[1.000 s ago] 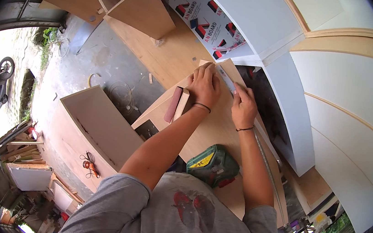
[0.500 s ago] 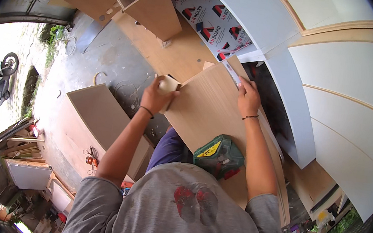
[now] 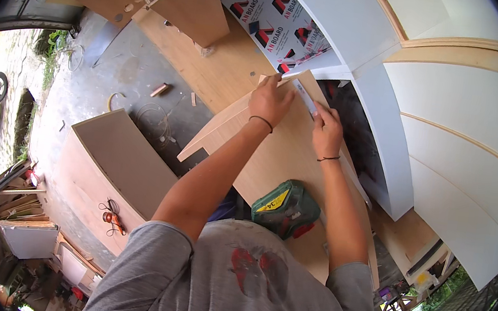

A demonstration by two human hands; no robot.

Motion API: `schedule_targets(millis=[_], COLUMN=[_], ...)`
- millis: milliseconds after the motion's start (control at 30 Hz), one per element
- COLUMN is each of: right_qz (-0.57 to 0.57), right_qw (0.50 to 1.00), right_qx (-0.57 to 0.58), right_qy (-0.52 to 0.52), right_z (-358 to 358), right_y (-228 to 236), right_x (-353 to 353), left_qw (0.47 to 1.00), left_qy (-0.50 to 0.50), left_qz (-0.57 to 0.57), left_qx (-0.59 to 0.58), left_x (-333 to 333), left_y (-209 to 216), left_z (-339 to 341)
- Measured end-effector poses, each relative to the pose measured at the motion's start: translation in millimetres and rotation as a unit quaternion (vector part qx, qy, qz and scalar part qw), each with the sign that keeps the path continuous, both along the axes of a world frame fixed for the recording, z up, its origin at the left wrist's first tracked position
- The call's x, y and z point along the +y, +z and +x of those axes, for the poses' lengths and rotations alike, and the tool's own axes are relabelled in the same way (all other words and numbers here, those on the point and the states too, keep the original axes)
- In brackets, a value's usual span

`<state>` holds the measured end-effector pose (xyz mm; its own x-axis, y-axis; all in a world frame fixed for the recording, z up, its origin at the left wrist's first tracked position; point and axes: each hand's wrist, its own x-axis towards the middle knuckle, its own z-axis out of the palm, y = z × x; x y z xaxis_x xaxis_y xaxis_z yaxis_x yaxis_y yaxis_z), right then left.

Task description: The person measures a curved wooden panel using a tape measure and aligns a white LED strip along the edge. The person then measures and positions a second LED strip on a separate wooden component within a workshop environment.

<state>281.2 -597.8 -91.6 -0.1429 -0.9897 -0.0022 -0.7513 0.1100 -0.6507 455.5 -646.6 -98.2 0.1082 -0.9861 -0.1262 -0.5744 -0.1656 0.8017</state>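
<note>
A light wood-grain panel (image 3: 263, 139) lies slanted in front of me. My right hand (image 3: 327, 134) is closed on a pale, flat, ruler-like strip (image 3: 303, 96) with print near its far end. The strip lies along the panel near its right edge. At the panel's far end is my left hand (image 3: 270, 101), its fingers curled down by the edge; what they grip, if anything, is hidden. A green tool case with a yellow label (image 3: 287, 209) rests on the panel close to my body.
An open box-like wooden cabinet (image 3: 132, 154) stands at left, an orange corded tool (image 3: 111, 218) beside it. A small block (image 3: 159, 90) lies on the grey floor. White cabinets (image 3: 458, 99) rise at right. Another wooden carcass (image 3: 189, 10) stands at the back.
My left hand has moved right and away to the panel's far end; the cream piece it held no longer shows there. A small block now shows on the floor. My right hand keeps its strip.
</note>
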Motion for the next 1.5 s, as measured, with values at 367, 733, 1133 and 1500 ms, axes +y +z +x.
schedule_targets(millis=[367, 733, 1133, 1500], right_qz=[-0.008, -0.002, -0.024, 0.0], right_qw=[0.999, 0.999, 0.999, 1.0], right_qx=[-0.02, 0.017, 0.028, 0.024], right_qy=[-0.027, -0.028, -0.034, -0.014], right_z=[8, 12, 21, 17], right_y=[8, 10, 11, 14], right_x=[5, 7, 3, -2], left_qw=[0.991, 0.989, 0.987, 0.988], left_qy=[-0.007, -0.014, -0.015, -0.015], left_qz=[-0.041, -0.035, -0.036, -0.02], left_qx=[-0.128, -0.145, -0.155, -0.154], left_x=[2, 0, 0, -1], left_y=[-3, 1, -1, 2], left_z=[-19, -19, -17, -17])
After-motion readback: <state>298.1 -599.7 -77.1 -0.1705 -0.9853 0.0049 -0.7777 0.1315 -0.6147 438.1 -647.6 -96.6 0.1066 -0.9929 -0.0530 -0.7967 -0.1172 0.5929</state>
